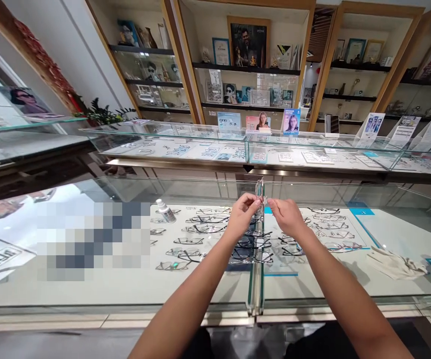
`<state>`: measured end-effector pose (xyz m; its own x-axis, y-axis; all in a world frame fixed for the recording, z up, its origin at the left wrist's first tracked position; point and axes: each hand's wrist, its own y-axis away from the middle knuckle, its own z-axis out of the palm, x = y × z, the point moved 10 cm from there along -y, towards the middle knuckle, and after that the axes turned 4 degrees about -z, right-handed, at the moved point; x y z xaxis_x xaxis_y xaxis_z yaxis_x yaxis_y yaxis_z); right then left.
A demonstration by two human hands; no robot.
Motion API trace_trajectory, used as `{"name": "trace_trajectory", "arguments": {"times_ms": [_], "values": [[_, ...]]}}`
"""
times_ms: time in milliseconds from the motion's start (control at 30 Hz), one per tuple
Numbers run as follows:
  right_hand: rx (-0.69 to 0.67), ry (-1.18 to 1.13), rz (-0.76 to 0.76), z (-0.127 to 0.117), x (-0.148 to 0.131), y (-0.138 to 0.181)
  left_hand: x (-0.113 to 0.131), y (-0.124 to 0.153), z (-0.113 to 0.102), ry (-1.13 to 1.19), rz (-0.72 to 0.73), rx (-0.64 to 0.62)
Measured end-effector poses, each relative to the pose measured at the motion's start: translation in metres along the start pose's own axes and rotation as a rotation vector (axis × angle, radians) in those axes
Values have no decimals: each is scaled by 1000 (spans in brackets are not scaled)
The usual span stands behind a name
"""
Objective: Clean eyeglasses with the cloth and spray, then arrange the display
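Over the seam between two glass display counters, my two hands come close together. My left hand [245,209] is closed, its thumb and fingers pinching a pair of thin-framed eyeglasses [259,187], which stands nearly upright and is seen from the side. A few centimetres to the right, my right hand [286,215] is also closed, with fingertips at a small pale piece beside the eyeglasses; what that is, I cannot make out. Below the hands, rows of eyeglasses [208,228] lie inside the counter. A white spray bottle [166,211] stands on the glass to the left.
A crumpled cream cloth pouch [396,263] lies on the right counter. Across the aisle runs another glass showcase [185,149] with advertising cards [292,121] on top. Wooden shelving [183,60] lines the back wall. A blurred patch [95,239] covers part of the left counter.
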<state>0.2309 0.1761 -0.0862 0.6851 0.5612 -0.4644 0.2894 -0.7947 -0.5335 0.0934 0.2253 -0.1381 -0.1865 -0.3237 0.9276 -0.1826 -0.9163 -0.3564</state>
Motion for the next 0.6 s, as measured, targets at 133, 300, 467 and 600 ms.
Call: {"name": "trace_trajectory", "arguments": {"times_ms": [133,300,467,600], "values": [[80,-76,41,6,14,13,2,2,-2,19,9,19],[66,-261,91,19,19,23,2,7,5,-4,38,-21],[83,-398,150,30,24,23,-4,12,10,11,10,-64],[129,-434,173,26,26,24,-7,15,13,-6,-15,-88]]}}
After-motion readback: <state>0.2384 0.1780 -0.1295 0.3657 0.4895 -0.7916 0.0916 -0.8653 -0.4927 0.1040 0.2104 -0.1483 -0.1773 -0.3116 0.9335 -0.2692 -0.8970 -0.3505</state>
